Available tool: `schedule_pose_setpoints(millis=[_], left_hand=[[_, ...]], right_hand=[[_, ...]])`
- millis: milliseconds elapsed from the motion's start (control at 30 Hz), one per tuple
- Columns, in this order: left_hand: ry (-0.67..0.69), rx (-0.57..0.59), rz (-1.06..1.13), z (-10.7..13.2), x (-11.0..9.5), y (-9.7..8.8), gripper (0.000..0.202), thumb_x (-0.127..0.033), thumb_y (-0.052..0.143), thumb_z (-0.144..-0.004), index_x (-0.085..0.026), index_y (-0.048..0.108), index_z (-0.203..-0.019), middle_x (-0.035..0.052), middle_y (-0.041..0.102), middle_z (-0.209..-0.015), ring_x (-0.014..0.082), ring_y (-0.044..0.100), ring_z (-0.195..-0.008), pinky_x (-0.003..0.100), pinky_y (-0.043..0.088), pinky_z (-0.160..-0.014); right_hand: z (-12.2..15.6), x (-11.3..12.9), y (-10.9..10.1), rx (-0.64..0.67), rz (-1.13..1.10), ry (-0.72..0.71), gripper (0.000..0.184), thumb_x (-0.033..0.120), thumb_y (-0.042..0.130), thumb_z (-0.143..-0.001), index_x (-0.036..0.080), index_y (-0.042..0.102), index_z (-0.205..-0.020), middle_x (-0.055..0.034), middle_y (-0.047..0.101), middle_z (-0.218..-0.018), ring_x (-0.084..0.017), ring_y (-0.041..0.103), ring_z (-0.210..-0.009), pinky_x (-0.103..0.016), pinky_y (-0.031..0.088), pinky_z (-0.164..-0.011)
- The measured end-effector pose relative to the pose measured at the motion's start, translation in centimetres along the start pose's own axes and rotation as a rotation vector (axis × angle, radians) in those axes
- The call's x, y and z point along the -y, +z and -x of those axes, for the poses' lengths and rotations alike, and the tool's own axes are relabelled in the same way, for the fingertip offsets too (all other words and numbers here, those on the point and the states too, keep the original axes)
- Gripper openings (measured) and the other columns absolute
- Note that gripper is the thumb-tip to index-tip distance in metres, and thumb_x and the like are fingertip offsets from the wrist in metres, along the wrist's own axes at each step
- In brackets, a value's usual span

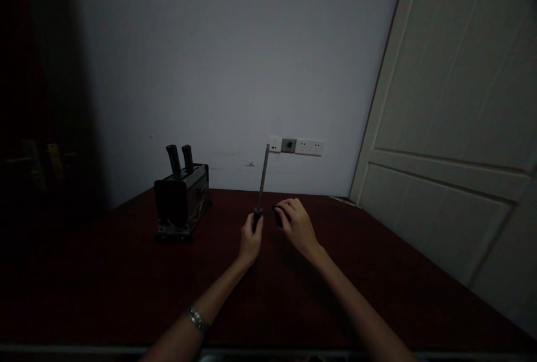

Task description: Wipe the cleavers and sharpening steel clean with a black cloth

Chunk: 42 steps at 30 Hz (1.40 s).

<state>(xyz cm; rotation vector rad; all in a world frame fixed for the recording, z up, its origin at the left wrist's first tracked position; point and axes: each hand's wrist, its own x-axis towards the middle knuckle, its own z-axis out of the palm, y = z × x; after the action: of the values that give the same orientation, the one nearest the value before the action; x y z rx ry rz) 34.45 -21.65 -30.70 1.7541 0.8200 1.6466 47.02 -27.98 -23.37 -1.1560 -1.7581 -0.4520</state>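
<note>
A honing steel (263, 178), a thin grey rod with a black handle, stands nearly upright above the dark red table, leaning slightly right at its tip. My left hand (250, 240) is closed around its handle. Just to the right, my right hand (297, 225) is pinched on a small black object (277, 216) that looks like a handle; the fingers cover much of it, and no blade can be made out. The two hands are apart. To the left on the table stands a knife block (181, 201) with two black handles (187, 158) sticking up from its top.
The dark red table (235, 306) reaches back to a pale wall (235, 71). Wall sockets (309, 147) sit low on that wall behind the rod. A white panelled door (444, 183) borders the table on the right. The scene is dim, darkest at far left.
</note>
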Motion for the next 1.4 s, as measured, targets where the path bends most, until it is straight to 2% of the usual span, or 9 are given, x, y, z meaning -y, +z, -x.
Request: schedule_pose_setpoints(millis=[200,400,633,967,1200,1300,1400], left_hand=[[-0.030,0.065,0.045,0.0,0.3,0.3,0.028,-0.037,0.032,-0.087,-0.016,0.049,-0.089,-0.0020,0.046,-0.065,0.0108,0.045,-0.058,0.021,0.034,-0.056],[-0.041,0.002,0.023,-0.4,1.2,0.5,0.018,-0.032,0.035,-0.086,-0.018,0.044,-0.087,-0.0011,0.048,-0.070,0.0115,0.047,-0.064,0.022,0.037,-0.063],[-0.019,0.011,0.016,-0.2,0.9,0.5,0.014,-0.028,0.046,-0.081,-0.018,0.043,-0.091,0.0041,0.056,-0.087,0.0145,0.055,-0.082,0.026,0.040,-0.075],[-0.013,0.090,0.015,0.3,1.1,0.6,0.014,-0.027,0.047,-0.081,-0.018,0.039,-0.090,0.0046,0.057,-0.085,0.0150,0.057,-0.079,0.026,0.042,-0.071],[0.018,0.022,-0.004,0.3,0.9,0.5,0.011,-0.020,0.045,-0.079,-0.018,0.041,-0.089,0.0047,0.056,-0.084,0.0151,0.056,-0.079,0.026,0.042,-0.072],[0.015,0.027,-0.007,0.2,0.8,0.4,0.014,-0.021,0.045,-0.079,-0.018,0.041,-0.092,0.0046,0.056,-0.084,0.0150,0.056,-0.079,0.026,0.042,-0.071],[0.009,0.046,-0.019,0.1,0.7,0.4,0.020,-0.024,0.046,-0.080,-0.018,0.043,-0.099,0.0061,0.058,-0.090,0.0161,0.056,-0.084,0.027,0.041,-0.076]], right_hand=[[0.1,0.1,0.4,0.008,-0.005,0.003,0.017,0.019,0.041,-0.086,0.018,0.058,-0.089,-0.0072,0.058,-0.086,-0.020,0.050,-0.082,-0.034,0.042,-0.075],[0.2,0.3,0.6,0.017,0.004,-0.006,0.018,0.018,0.041,-0.086,0.019,0.059,-0.089,-0.0074,0.058,-0.087,-0.020,0.050,-0.083,-0.034,0.042,-0.075],[-0.2,0.3,0.5,0.015,0.017,-0.010,0.018,0.018,0.042,-0.085,0.019,0.060,-0.088,-0.0070,0.059,-0.086,-0.019,0.051,-0.082,-0.034,0.043,-0.074],[-0.8,-0.1,0.8,0.241,0.238,-0.120,0.016,0.019,0.044,-0.085,0.016,0.059,-0.084,-0.0080,0.059,-0.084,-0.020,0.047,-0.079,-0.032,0.040,-0.069],[-0.2,1.5,0.3,0.285,0.314,-0.240,0.012,0.016,0.046,-0.083,0.016,0.058,-0.087,-0.0098,0.058,-0.086,-0.022,0.045,-0.082,-0.034,0.036,-0.069],[-0.6,1.6,-0.4,0.266,0.277,-0.252,0.014,0.017,0.045,-0.084,0.017,0.057,-0.089,-0.0087,0.058,-0.088,-0.021,0.045,-0.082,-0.034,0.036,-0.069],[-1.2,0.9,-0.9,0.177,0.209,-0.170,0.016,0.019,0.043,-0.086,0.018,0.057,-0.090,-0.0077,0.059,-0.089,-0.020,0.047,-0.083,-0.033,0.037,-0.070]])
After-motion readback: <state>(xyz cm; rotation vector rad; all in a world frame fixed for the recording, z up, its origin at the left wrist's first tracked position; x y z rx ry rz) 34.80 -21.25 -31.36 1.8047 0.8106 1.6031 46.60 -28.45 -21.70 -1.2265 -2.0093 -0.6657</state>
